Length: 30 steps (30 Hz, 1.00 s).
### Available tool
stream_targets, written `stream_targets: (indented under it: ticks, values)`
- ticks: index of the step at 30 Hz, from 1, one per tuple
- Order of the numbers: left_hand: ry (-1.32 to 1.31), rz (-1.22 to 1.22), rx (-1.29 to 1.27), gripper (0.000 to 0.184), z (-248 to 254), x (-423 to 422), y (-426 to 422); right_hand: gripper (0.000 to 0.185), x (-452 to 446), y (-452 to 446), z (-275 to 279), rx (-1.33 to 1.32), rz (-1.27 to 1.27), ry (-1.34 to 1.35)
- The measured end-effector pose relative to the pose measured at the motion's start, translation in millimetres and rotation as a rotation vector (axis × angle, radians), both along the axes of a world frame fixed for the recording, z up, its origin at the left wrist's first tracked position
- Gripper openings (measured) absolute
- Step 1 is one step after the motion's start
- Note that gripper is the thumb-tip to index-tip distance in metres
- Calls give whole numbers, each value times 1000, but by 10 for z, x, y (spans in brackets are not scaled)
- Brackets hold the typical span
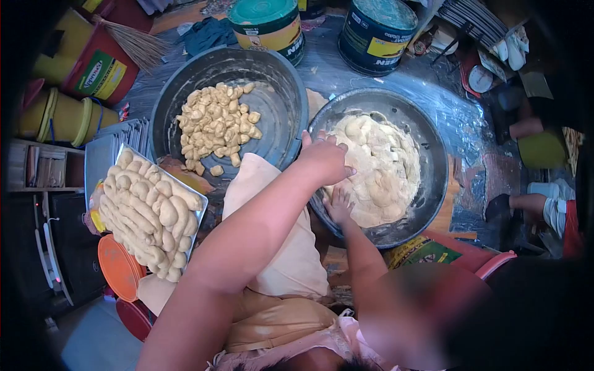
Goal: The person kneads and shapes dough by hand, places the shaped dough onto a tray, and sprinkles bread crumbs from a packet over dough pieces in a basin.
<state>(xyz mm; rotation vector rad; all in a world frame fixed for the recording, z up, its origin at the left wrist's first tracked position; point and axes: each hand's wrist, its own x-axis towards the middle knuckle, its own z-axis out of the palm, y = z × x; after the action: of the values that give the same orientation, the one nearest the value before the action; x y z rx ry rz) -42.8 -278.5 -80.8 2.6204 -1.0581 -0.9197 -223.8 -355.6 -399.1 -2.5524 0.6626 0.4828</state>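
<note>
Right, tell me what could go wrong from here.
The left hand is at the left side of the right-hand basin; leaning there might shift it. Shaped dough is heaped to the edge of the tray, so pieces could slide off. The broom is close to the left-hand basin, so bits might fall among the dough lumps.

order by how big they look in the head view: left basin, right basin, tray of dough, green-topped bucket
1. Left basin and right basin: too alike to rank
2. Tray of dough
3. Green-topped bucket
</note>
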Motion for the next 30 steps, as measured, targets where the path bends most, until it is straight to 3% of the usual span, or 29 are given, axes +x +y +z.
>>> stream_targets:
  ticks: [3,7,8,11,14,16,18,20,23,25,27,29,30]
  values:
    - [31,24,27,62,-14,54,62,70,-107,-358,-56,427,335,-62]
    - [0,59,12,61,-55,20,159,59,-46,-424,313,623,-133,-12]
    - [13,58,19,62,-62,2,177,58,6,-343,366,218,60,54]
    - [22,76,36,63,-42,-15,231,59,-69,-318,-168,292,27,-9]
    - [51,105,24,57,-101,-11,287,51,96,-442,-1,441,110,105]
    - [70,132,-61,52,-124,0,338,45,173,-652,-17,728,-187,213]
    - [167,160,-83,51,-162,26,339,39,148,-698,333,1189,-807,119]
    - [247,162,-65,57,-124,28,397,39,160,-655,659,1260,-786,-96]
    - [107,92,-184,69,-81,-77,616,37,382,-811,1021,1371,-548,6]
    - [-266,47,-442,72,-13,-242,794,39,558,-456,1956,1376,-274,-85]
    - [-383,15,-577,71,115,-329,944,42,726,-138,2829,1324,-74,-153]
    - [-237,6,-594,66,383,-352,1066,44,873,65,3328,1228,52,-196]
    - [-99,76,-677,57,546,-352,1262,43,998,114,3413,1147,231,-203]
